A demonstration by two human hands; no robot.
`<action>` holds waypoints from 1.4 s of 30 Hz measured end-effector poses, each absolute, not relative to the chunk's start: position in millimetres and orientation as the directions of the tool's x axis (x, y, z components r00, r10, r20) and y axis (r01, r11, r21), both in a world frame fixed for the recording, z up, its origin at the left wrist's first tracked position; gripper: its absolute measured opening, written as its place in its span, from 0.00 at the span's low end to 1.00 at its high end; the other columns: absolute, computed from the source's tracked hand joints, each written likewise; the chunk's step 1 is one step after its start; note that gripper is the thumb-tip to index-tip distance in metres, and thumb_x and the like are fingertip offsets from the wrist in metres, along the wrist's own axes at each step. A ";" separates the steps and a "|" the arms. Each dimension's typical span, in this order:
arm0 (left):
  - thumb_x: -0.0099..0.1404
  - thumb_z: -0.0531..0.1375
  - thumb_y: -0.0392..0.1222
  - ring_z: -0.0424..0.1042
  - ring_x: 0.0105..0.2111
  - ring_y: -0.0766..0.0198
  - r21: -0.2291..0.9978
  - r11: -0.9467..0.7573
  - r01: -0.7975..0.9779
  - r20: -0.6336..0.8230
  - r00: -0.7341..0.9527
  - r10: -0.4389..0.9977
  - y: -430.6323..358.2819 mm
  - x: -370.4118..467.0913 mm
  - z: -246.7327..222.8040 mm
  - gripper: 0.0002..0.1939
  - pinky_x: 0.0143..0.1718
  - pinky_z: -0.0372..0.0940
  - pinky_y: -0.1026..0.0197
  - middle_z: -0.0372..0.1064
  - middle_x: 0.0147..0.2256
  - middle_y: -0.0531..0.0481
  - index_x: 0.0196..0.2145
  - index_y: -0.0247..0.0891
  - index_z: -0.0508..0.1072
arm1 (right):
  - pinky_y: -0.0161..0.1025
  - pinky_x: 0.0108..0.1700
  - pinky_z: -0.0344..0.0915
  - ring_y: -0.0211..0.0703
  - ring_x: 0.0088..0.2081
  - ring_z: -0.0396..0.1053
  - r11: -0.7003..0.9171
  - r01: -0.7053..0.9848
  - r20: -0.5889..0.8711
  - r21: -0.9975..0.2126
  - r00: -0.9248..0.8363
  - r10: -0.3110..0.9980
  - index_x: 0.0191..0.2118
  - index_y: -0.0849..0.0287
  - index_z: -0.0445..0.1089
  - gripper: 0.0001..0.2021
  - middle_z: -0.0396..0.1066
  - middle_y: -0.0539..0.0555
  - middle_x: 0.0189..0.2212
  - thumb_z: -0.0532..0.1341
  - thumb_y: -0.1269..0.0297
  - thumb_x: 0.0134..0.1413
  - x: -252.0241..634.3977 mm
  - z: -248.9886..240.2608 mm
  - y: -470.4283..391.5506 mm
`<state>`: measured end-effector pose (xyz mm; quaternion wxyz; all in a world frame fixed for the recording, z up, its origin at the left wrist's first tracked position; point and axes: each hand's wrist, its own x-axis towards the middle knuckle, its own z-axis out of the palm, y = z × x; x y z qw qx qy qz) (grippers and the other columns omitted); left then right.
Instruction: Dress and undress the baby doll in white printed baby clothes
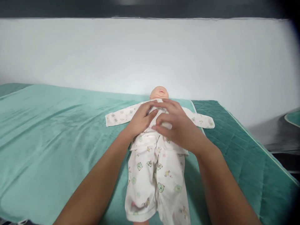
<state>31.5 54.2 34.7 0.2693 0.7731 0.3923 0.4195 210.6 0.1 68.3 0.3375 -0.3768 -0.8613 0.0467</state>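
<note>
A baby doll (pixel 159 92) lies on its back, head toward the wall. It wears a white printed long-sleeved top (pixel 122 116) and matching trousers (pixel 142 184), with the sleeves spread out to both sides. My left hand (pixel 142 120) rests on the left part of the chest, fingers apart and holding nothing visible. Over the right part of the chest is my right hand (pixel 178 123), its fingers curved and spread, with nothing seen between them. Both hands hide much of the top's front.
A light green sheet (pixel 58 140) lies under the doll. To the right is a darker quilted green cover (pixel 236 147) with a pale edge. A white wall (pixel 140 53) rises behind the bed. Another green-topped piece (pixel 294 118) shows at the far right.
</note>
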 end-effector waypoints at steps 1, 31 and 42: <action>0.71 0.52 0.44 0.62 0.62 0.56 0.737 -0.555 0.385 0.442 0.346 0.827 54.9 30.7 34.1 0.21 0.63 0.58 0.50 0.64 0.62 0.48 0.60 0.45 0.67 | 0.60 0.67 0.51 0.52 0.69 0.48 0.731 0.613 0.485 -0.300 -0.562 0.670 0.28 0.54 0.69 0.08 0.62 0.49 0.62 0.62 0.67 0.58 208.3 70.7 -7.2; 0.71 0.53 0.51 0.58 0.64 0.56 0.759 -0.541 0.363 0.425 0.354 0.833 58.3 28.8 29.8 0.20 0.65 0.56 0.50 0.61 0.64 0.48 0.58 0.46 0.68 | 0.58 0.68 0.55 0.54 0.69 0.50 0.743 0.468 0.420 -0.478 -0.621 0.662 0.27 0.53 0.73 0.11 0.65 0.47 0.61 0.62 0.62 0.62 209.9 67.4 -37.9; 0.71 0.54 0.53 0.39 0.72 0.56 0.756 -0.488 0.436 0.372 0.327 0.869 13.1 18.0 24.9 0.23 0.70 0.45 0.45 0.48 0.70 0.52 0.60 0.49 0.67 | 0.53 0.68 0.54 0.46 0.66 0.57 0.691 0.407 0.639 -0.597 -0.280 0.717 0.48 0.51 0.70 0.09 0.68 0.52 0.60 0.58 0.66 0.64 203.3 36.2 -48.2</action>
